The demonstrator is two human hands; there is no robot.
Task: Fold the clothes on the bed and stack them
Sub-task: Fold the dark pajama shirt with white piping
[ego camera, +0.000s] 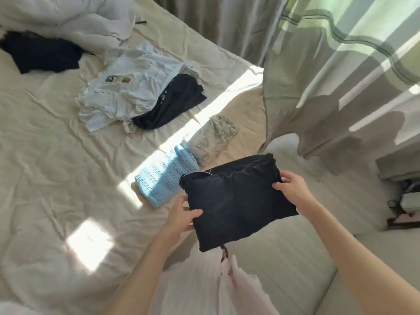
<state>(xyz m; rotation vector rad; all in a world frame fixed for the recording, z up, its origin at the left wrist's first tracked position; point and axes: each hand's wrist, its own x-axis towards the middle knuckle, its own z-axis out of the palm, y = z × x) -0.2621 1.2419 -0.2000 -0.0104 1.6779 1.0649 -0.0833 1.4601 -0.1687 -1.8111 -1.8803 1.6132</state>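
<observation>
- Clothes are the job here, and the one in hand is a folded black garment (pixel 236 201), held flat above the near edge of the bed (pixel 45 155).
- Left hand (pixel 184 218) grips its near-left edge, thumb on top and fingers underneath.
- Right hand (pixel 289 186) pinches the far-right edge, fingers curled over the cloth.
- Just beside the black garment, toward the middle of the bed, lies a folded light blue knit (pixel 163 178); touching its far end is a folded patterned piece (pixel 213 138). I take these to be the start of the stack.
- Farther up the bed sits an unfolded heap: a crumpled white shirt (pixel 127 92) with a dark garment (pixel 170 103) partly tucked under its right side. Another dark garment (pixel 43 53) lies well apart near the white pillow (pixel 68 19).
- Curtain (pixel 341 64) hangs at the right, and sunlight stripes the sheet.
- Likely next step: setting the black garment on the folded pieces.
- Risks, as I judge them: the fold is held only at two edges, so the slack middle could sag and the layers slip open on the way down.
- Landing it off-centre on the narrow blue knit could leave it overhanging or push that piece askew.
- Letting one hand go early would let a corner drop and undo the fold.
</observation>
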